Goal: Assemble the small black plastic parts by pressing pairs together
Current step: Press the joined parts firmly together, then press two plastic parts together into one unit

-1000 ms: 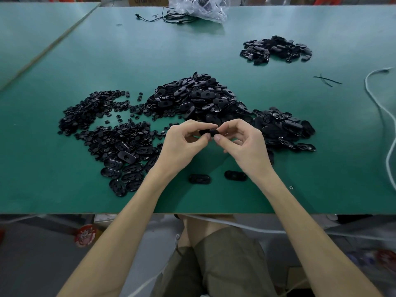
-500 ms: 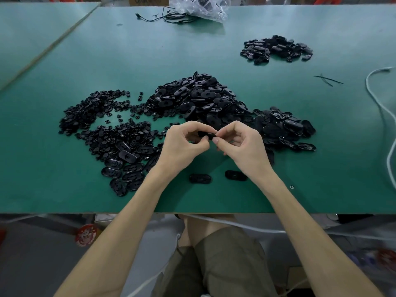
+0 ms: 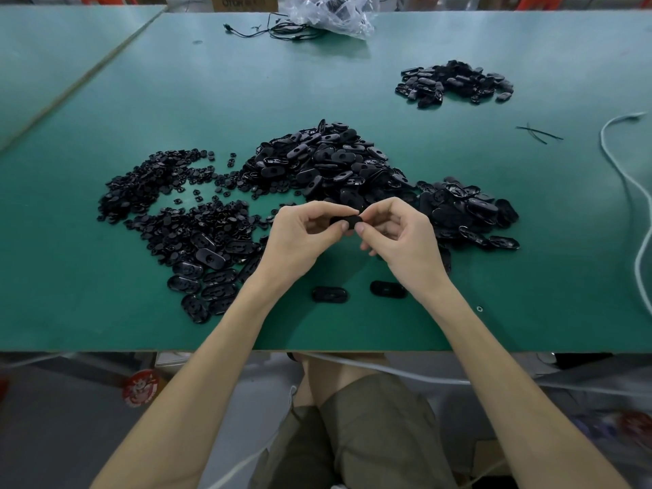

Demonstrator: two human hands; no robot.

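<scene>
A small black oval plastic part [image 3: 346,220] is held between both hands above the green table [image 3: 529,259]. My left hand [image 3: 300,241] pinches its left end with thumb and fingers. My right hand [image 3: 402,241] pinches its right end. Behind the hands lies a big heap of black oval shells [image 3: 328,164], and a spread of tiny black round pieces [image 3: 155,192] lies to the left. Two single oval parts [image 3: 330,294] [image 3: 387,288] lie on the table under my wrists.
A smaller pile of black parts [image 3: 455,83] sits at the far right. A white cable [image 3: 631,192] runs along the right edge. A clear plastic bag [image 3: 331,12] and black wires [image 3: 278,30] lie at the far edge. Two black ties [image 3: 538,133] lie right of centre.
Both hands have stayed in place over the table, only shifting their fingers slightly on the pinched black part. The piles have not moved.
</scene>
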